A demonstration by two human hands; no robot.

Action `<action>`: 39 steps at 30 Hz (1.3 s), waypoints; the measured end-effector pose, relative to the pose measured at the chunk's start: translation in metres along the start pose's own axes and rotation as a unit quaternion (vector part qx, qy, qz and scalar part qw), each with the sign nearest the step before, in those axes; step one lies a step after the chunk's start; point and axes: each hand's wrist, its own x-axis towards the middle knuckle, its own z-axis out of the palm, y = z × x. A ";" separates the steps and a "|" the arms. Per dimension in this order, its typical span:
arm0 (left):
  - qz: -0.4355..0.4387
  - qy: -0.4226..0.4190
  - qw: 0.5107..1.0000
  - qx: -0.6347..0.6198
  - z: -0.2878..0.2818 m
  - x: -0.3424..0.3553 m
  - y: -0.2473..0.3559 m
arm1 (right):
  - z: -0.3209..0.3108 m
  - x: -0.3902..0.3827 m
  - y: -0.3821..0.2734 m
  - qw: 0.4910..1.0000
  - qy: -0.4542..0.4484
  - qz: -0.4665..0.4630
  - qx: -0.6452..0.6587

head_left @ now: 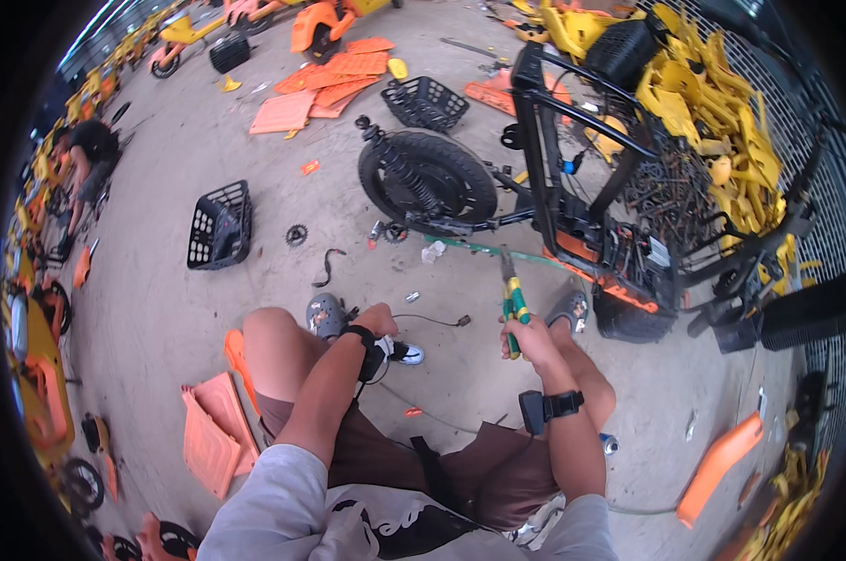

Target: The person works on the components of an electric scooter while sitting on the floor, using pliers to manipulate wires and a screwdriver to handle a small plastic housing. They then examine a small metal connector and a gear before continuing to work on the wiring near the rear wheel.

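Out in front of my right knee, my right hand [532,340] is closed around pliers [511,290] with green and yellow handles. Their metal jaws point away from me. My left hand [376,321] is closed beside my left shoe. A thin black cable [430,320] runs rightward from it and ends in a small dark connector [463,321]. The fingertips of that hand are hidden. Beyond the pliers lies a stripped scooter frame [582,210], with its black rear wheel [428,182] to the left and some orange parts on it.
A black basket [220,224] stands on the floor at left, another basket [425,102] farther off. Orange panels [334,79] lie beyond; yellow panels [713,103] are heaped at right. A sprocket [296,234] sits on the floor. At far left, a person [91,159] crouches near scooters.
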 end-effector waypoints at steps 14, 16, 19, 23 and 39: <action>-0.028 -0.084 0.994 -0.066 0.018 -0.011 0.020 | 0.005 0.029 0.008 0.986 0.027 -0.053 -0.153; 0.011 -0.020 0.996 -0.087 0.026 0.001 -0.012 | 0.014 0.046 0.023 0.986 0.023 -0.068 -0.153; 0.148 0.042 0.988 0.028 0.039 0.008 -0.023 | -0.014 0.089 0.057 0.983 0.009 0.075 -0.168; 0.093 0.051 0.993 0.051 0.042 -0.003 -0.037 | -0.015 0.121 0.136 0.938 0.128 0.167 -0.274; 0.120 0.214 0.951 0.186 0.016 0.024 -0.065 | 0.024 0.141 0.237 0.938 0.132 0.081 -0.309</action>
